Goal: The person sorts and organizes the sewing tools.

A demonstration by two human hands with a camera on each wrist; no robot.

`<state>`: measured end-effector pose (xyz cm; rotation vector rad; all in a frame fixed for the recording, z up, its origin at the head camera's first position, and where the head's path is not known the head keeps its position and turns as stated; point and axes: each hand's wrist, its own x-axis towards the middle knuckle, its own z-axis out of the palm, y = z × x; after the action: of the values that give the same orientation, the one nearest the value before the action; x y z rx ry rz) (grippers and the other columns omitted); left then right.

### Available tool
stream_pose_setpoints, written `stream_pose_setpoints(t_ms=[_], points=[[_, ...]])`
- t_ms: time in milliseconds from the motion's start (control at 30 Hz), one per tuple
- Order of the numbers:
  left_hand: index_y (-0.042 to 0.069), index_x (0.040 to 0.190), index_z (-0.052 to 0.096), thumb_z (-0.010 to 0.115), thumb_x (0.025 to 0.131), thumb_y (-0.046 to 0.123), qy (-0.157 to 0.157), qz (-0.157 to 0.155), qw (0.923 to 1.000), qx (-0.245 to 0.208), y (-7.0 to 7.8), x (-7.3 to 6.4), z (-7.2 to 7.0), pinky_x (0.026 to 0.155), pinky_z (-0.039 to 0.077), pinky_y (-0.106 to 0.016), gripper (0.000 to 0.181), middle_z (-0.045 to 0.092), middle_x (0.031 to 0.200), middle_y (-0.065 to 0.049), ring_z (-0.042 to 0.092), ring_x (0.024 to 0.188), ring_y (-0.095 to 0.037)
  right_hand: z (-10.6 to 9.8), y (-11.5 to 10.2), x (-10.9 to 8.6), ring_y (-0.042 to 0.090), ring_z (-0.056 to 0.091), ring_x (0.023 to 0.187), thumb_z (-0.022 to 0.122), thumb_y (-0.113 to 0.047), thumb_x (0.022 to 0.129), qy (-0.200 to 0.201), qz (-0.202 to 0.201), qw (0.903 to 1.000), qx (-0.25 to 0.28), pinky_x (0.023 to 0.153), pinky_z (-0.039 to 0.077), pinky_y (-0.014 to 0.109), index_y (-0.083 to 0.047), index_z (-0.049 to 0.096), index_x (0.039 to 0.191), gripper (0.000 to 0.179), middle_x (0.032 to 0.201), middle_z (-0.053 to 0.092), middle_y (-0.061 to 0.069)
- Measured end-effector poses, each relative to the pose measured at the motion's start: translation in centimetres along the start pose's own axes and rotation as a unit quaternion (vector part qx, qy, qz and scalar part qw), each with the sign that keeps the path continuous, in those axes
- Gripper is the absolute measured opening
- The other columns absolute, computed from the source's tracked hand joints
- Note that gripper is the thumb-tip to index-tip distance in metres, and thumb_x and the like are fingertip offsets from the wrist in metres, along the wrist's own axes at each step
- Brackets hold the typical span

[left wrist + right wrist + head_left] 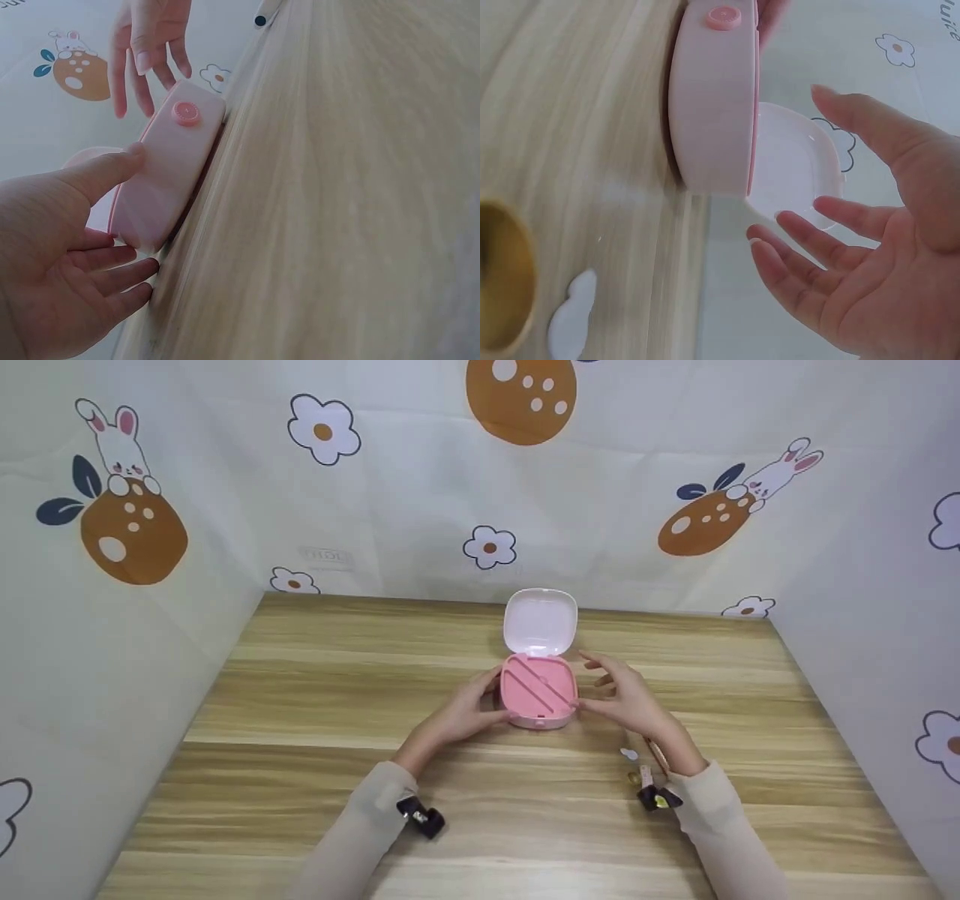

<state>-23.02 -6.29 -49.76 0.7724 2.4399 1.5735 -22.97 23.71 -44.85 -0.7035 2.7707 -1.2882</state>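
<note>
A pale pink box (540,722) stands on the wooden table, its white lid (541,621) swung up at the back. Inside it lies a deeper pink insert (536,686) with two diagonal bars. My left hand (469,709) holds the box at its left side, thumb at the front corner and fingers along the side. A round pink button (187,113) shows on the box's front in the left wrist view. To the right of the box, my right hand (626,697) is spread with nothing in it; the right wrist view shows its fingers (802,289) apart from the box.
Near the right wrist lie a small white cloud-shaped piece (628,753), a gold round object (506,277) and a thin brown stick (656,754), partly hidden by the arm. A patterned cloth (405,472) walls the table at the back and sides.
</note>
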Motion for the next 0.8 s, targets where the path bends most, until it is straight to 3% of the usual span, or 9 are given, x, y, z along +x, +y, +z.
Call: stream_pose_setpoints(t_ms=[267,367,600,800], points=[[-0.008,0.161,0.032,0.078,0.096,0.016,-0.004,-0.007,0.9999,0.013,0.0,0.1,0.0,0.127,0.034,-0.048,0.083,0.050,0.156,-0.027,0.050,0.145,-0.039,-1.2,0.3,-1.9,0.052,0.065,0.107,0.080,-0.005,0.092,-0.012,0.015,0.9993,0.033,0.095,0.059,0.061,0.013,0.057,0.140,0.056,0.130,0.063,0.037],[-0.006,0.161,0.033,0.079,0.096,0.017,-0.001,-0.006,0.9996,0.026,0.0,0.0,0.0,0.127,0.036,-0.047,0.083,0.051,0.156,-0.026,0.051,0.145,-0.038,-1.5,0.4,-2.4,0.049,0.067,0.106,0.078,-0.004,0.093,-0.018,0.013,0.9990,0.039,0.095,0.061,0.055,0.013,0.059,0.137,0.051,0.130,0.064,0.036],[-0.006,0.160,0.035,0.080,0.095,0.016,0.006,-0.007,0.9996,0.025,0.1,0.0,0.0,0.126,0.036,-0.049,0.082,0.051,0.154,-0.028,0.052,0.143,-0.040,-2.2,0.7,-3.8,0.035,0.072,0.101,0.075,-0.005,0.096,-0.035,0.008,0.9981,0.050,0.089,0.060,0.031,0.012,0.062,0.136,0.045,0.127,0.068,0.033],[-0.006,0.161,0.034,0.079,0.095,0.018,0.002,-0.013,0.9997,0.021,0.2,-0.1,0.0,0.127,0.035,-0.049,0.083,0.049,0.155,-0.028,0.051,0.144,-0.040,-2.7,1.4,-5.0,0.023,0.073,0.099,0.072,-0.007,0.099,-0.044,0.021,0.9975,0.051,0.089,0.060,0.027,0.013,0.064,0.132,0.039,0.128,0.069,0.031]])
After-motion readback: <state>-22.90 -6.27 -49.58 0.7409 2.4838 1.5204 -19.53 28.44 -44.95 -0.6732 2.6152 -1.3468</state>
